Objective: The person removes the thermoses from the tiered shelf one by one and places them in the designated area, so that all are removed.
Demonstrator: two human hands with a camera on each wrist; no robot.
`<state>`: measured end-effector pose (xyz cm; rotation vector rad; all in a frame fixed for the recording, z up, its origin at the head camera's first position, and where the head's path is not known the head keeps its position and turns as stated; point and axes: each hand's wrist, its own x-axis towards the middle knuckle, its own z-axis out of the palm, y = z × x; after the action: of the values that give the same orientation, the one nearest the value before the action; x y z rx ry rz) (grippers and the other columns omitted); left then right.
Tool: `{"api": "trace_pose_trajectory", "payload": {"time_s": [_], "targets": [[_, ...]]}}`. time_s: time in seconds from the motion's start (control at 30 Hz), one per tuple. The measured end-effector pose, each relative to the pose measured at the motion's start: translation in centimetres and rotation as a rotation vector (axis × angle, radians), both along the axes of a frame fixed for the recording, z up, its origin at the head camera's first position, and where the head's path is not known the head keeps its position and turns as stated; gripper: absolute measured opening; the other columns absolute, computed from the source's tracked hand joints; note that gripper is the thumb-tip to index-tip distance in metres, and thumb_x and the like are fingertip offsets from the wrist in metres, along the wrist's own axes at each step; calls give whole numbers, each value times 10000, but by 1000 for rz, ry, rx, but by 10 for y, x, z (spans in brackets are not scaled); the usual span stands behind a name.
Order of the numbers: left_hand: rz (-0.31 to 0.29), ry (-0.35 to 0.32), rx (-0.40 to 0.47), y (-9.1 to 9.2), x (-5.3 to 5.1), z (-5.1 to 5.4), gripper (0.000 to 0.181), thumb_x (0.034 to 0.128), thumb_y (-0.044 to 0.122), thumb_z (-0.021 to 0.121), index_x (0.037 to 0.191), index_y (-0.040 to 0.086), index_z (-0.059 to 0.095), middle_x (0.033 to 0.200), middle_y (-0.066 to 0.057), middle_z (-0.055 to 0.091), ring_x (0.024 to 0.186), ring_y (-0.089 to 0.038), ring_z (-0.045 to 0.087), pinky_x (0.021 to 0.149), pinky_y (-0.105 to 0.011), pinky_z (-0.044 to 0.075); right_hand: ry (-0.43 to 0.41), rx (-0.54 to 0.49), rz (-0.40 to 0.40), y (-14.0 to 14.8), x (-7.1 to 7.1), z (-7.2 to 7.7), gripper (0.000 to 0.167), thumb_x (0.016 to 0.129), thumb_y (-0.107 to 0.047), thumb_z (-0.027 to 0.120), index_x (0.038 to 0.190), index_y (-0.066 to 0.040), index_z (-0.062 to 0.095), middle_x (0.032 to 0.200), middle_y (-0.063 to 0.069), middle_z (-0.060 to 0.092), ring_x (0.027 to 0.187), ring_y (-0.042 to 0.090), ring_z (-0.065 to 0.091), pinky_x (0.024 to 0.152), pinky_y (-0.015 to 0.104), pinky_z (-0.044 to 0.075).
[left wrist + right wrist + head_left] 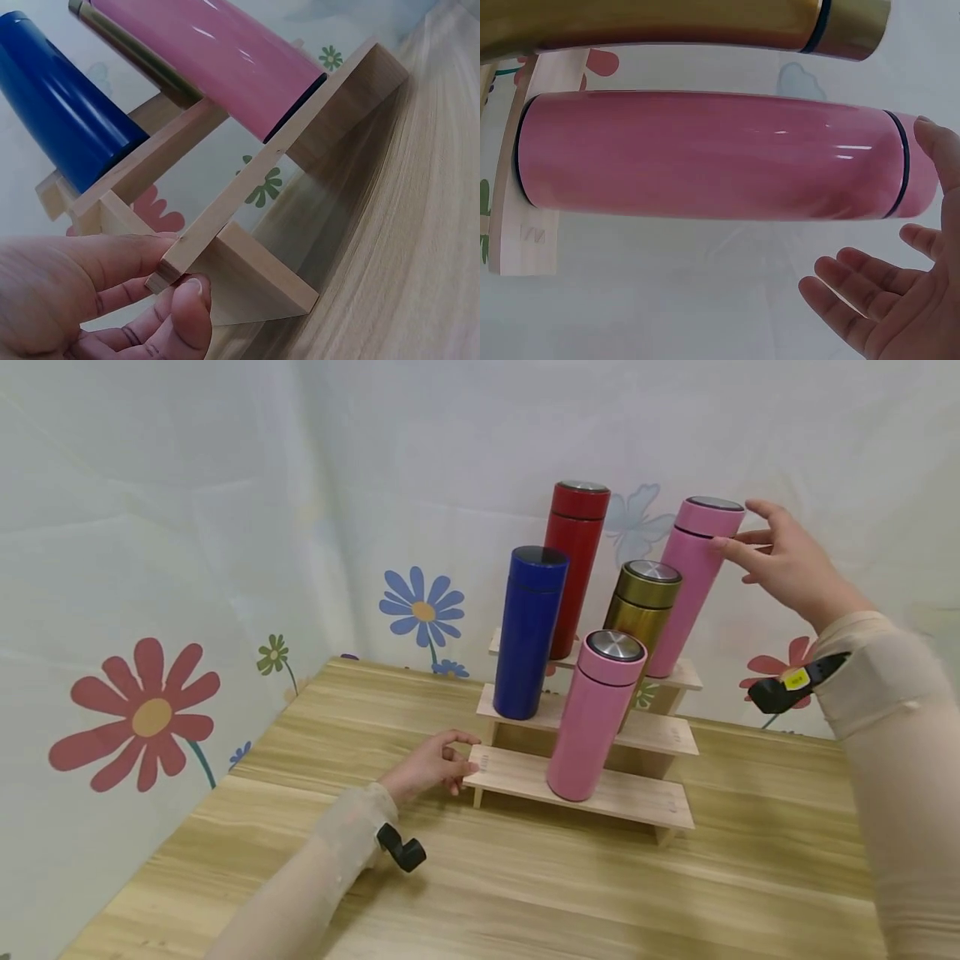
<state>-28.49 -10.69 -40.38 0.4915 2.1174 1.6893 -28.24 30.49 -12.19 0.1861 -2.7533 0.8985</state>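
Observation:
A three-step wooden stand (517,777) holds several thermos bottles, all upright. My left hand (431,766) pinches the left end of its lowest step between thumb and finger. At the top step's right end is a pink thermos bottle (692,585). Beside its cap is my right hand (795,564), fingers spread. In the right wrist view the thumb (936,146) lies at the cap, while the other fingers are apart from the bottle. Another pink thermos bottle (592,731) stands on the lowest step.
On the middle step are a blue thermos bottle (528,639) and a gold thermos bottle (637,614). A red thermos bottle (579,547) stands on the top step. The stand rests on a wood-grain table (525,885), before a pale flower-print curtain (247,527).

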Motion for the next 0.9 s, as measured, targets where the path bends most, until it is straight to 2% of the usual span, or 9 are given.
{"api": "trace_pose_trajectory", "payload": {"time_s": [0.07,0.17,0.23,0.3,0.4,0.5,0.67,0.9], "targets": [[-4,-5,4,1,0,0,478,923,57,618,1363,9,436,794,-31,594,560,-124,546,539,-233,508,-2,3,-4,-4,-2,-1,824,952,-504,473,1558,-218,-6,1533,248,291,987,97,543,925,397,487],[-5,-14,12,2,1,-1,477,925,46,611,1365,9,429,795,-26,590,555,-118,542,541,-234,515,5,-15,-3,-8,-5,-2,812,948,-505,481,1557,-219,26,1526,240,300,1166,288,483,799,226,483],[-4,-19,21,2,1,-1,476,926,39,606,1365,8,425,797,-25,586,551,-115,539,541,-233,521,19,-38,2,-11,-8,-4,796,946,-501,494,1554,-224,62,1506,218,328,1224,304,441,704,130,426],[-6,-20,28,2,1,-1,474,926,32,602,1364,2,422,800,-27,582,552,-115,540,542,-232,526,33,-73,1,-13,-10,-7,795,940,-495,514,1551,-226,81,1451,180,382,1181,246,462,707,131,427],[-12,-22,36,1,0,-3,473,928,28,598,1363,-2,416,808,-30,580,565,-118,543,543,-232,531,49,-123,-11,-17,-12,-11,811,923,-490,552,1545,-244,94,1300,76,460,1069,126,474,749,167,436],[-13,-24,41,1,-1,-6,473,928,27,597,1363,-2,413,813,-33,576,583,-121,546,553,-237,537,55,-158,-33,-20,-14,-16,842,902,-497,583,1539,-268,80,1178,-26,472,1008,72,466,832,250,436],[-6,-19,53,4,-1,-10,469,928,10,589,1360,-17,408,812,-39,558,602,-125,547,571,-247,549,67,-155,-72,-24,-16,-22,881,886,-518,595,1535,-279,50,1210,51,477,1048,137,475,961,453,422],[11,-23,67,8,1,-9,455,925,-36,566,1352,-36,410,827,-45,527,631,-127,532,577,-243,542,81,-140,-104,-25,-16,-24,889,886,-540,580,1539,-254,50,1288,166,458,1100,236,476,1003,548,392]]}}
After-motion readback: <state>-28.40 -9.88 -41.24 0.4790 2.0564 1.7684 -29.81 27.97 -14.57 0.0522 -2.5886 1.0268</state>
